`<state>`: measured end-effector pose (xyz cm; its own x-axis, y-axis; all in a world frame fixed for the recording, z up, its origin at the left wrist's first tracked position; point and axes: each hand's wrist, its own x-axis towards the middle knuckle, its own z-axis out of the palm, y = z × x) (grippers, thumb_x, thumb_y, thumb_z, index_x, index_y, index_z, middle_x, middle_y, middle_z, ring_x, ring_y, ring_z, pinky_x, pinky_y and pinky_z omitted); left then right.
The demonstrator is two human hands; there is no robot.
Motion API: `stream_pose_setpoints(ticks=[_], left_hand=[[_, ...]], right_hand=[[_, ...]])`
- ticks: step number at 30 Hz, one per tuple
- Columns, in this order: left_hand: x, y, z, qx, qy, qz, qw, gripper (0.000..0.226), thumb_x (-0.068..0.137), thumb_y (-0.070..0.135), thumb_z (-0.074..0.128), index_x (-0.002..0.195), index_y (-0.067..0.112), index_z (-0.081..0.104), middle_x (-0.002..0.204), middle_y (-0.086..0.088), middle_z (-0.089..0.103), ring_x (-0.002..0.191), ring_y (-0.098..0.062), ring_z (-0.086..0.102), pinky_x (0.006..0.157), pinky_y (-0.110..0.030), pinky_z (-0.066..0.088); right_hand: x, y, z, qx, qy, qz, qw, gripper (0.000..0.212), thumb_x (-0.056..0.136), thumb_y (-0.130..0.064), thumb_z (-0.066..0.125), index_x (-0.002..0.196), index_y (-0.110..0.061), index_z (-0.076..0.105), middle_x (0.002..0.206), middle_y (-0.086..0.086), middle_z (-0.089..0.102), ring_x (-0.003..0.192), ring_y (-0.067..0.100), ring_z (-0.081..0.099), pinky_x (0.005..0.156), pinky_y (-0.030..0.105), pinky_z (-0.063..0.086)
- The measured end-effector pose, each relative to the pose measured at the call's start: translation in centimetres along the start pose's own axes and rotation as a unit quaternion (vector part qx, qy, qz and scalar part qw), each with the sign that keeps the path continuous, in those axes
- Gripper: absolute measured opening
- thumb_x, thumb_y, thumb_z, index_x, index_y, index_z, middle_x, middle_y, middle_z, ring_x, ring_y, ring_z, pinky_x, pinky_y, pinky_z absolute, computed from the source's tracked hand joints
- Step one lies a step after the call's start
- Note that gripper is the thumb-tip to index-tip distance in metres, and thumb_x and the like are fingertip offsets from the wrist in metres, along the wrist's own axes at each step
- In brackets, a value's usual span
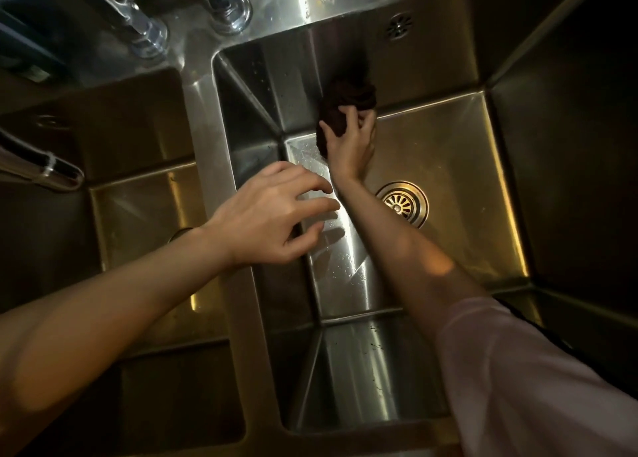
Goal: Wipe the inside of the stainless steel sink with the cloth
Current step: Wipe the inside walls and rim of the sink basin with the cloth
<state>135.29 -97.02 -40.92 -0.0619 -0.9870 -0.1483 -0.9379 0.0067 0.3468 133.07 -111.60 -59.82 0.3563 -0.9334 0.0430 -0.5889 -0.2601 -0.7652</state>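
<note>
The stainless steel sink [459, 166] is a deep square basin with a round drain [403, 204] in its floor. A dark brown cloth [345, 103], bunched up, lies against the foot of the far wall. My right hand [352, 144] reaches down into the basin and grips the cloth, pressing it where the far wall meets the floor. My left hand [272, 215] hovers over the basin's left rim with fingers spread and nothing in it. Water drops glint on the left part of the floor.
A second basin [138, 215] lies to the left across a steel divider [214, 166]. Chrome tap bases [228, 11] stand on the back ledge. A spray hose head [51, 170] juts in from the left. An overflow grille [399, 25] sits in the far wall.
</note>
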Motion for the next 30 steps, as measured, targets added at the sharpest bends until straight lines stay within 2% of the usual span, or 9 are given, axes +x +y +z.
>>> stream_pose_setpoints(ticks=[5,9,12,15,18,23,25,28,30], left_hand=[[-0.1,-0.2,0.2,-0.001,0.019,0.004,1.000,0.033,0.091,0.029,0.049,0.109,0.013,0.072,0.112,-0.010,0.066,0.103,-0.024,0.062,0.091,-0.044,0.046],[-0.1,-0.1,0.1,-0.009,0.023,0.001,1.000,0.034,0.091,0.029,0.048,0.107,0.013,0.072,0.110,-0.009,0.067,0.101,-0.024,0.062,0.091,-0.045,0.046],[-0.1,0.0,0.0,-0.003,0.016,-0.004,1.000,0.034,0.091,0.029,0.048,0.108,0.013,0.072,0.111,-0.009,0.067,0.101,-0.024,0.062,0.091,-0.045,0.046],[-0.1,0.2,-0.2,0.005,0.018,-0.008,1.000,0.034,0.090,0.029,0.049,0.110,0.012,0.071,0.110,-0.010,0.067,0.103,-0.024,0.062,0.092,-0.047,0.046],[0.0,0.4,-0.3,0.017,0.030,-0.009,0.999,0.035,0.090,0.030,0.049,0.111,0.011,0.070,0.112,-0.012,0.066,0.106,-0.026,0.060,0.096,-0.046,0.044],[0.0,0.5,-0.4,0.010,0.041,-0.006,0.999,0.034,0.089,0.029,0.050,0.111,0.011,0.069,0.111,-0.012,0.065,0.104,-0.026,0.060,0.097,-0.047,0.044],[0.0,0.5,-0.4,0.008,0.037,-0.004,0.999,0.034,0.089,0.030,0.049,0.111,0.012,0.069,0.110,-0.012,0.064,0.102,-0.026,0.060,0.097,-0.046,0.043],[0.0,0.3,-0.4,0.006,0.028,-0.005,1.000,0.035,0.089,0.031,0.048,0.111,0.014,0.069,0.110,-0.011,0.064,0.102,-0.024,0.059,0.097,-0.046,0.043],[-0.1,0.2,-0.3,0.005,0.025,-0.003,1.000,0.035,0.089,0.031,0.049,0.110,0.013,0.070,0.109,-0.011,0.064,0.101,-0.023,0.059,0.096,-0.046,0.043]], right_hand=[[-0.4,3.2,2.5,-0.052,-0.066,0.036,0.996,0.037,0.076,-0.034,0.074,0.107,-0.021,0.059,0.113,0.008,0.052,0.106,0.027,0.053,0.082,0.040,0.051],[-0.5,2.8,2.5,-0.014,-0.048,0.064,0.997,0.036,0.075,-0.033,0.075,0.105,-0.020,0.060,0.111,0.007,0.051,0.103,0.026,0.054,0.083,0.037,0.051],[-0.6,1.1,1.4,0.064,-0.026,0.075,0.995,0.035,0.075,-0.026,0.078,0.105,-0.016,0.063,0.112,0.007,0.053,0.102,0.023,0.055,0.082,0.028,0.047],[-0.7,-1.6,-0.5,0.137,0.007,0.036,0.990,0.035,0.072,-0.022,0.080,0.102,-0.013,0.065,0.109,0.008,0.053,0.100,0.018,0.056,0.081,0.015,0.040],[-0.7,-4.4,-2.6,0.190,0.043,-0.016,0.981,0.034,0.069,-0.020,0.083,0.099,-0.010,0.068,0.104,0.009,0.054,0.097,0.016,0.057,0.082,0.021,0.047],[0.0,-7.1,-4.4,0.241,0.080,-0.081,0.964,0.035,0.066,-0.016,0.086,0.096,-0.006,0.070,0.098,0.010,0.053,0.093,0.017,0.057,0.085,0.024,0.051],[0.0,-7.0,-4.0,0.237,0.071,-0.082,0.965,0.035,0.066,-0.016,0.086,0.096,-0.006,0.070,0.098,0.011,0.052,0.092,0.019,0.057,0.085,0.024,0.051],[-0.2,-5.7,-2.6,0.194,0.046,-0.081,0.976,0.033,0.067,-0.018,0.085,0.094,-0.006,0.070,0.097,0.014,0.050,0.087,0.020,0.055,0.081,0.006,0.041],[-0.6,-4.4,-1.2,0.156,0.018,-0.064,0.985,0.033,0.067,-0.020,0.084,0.094,-0.008,0.069,0.098,0.013,0.050,0.087,0.019,0.054,0.078,0.007,0.041]])
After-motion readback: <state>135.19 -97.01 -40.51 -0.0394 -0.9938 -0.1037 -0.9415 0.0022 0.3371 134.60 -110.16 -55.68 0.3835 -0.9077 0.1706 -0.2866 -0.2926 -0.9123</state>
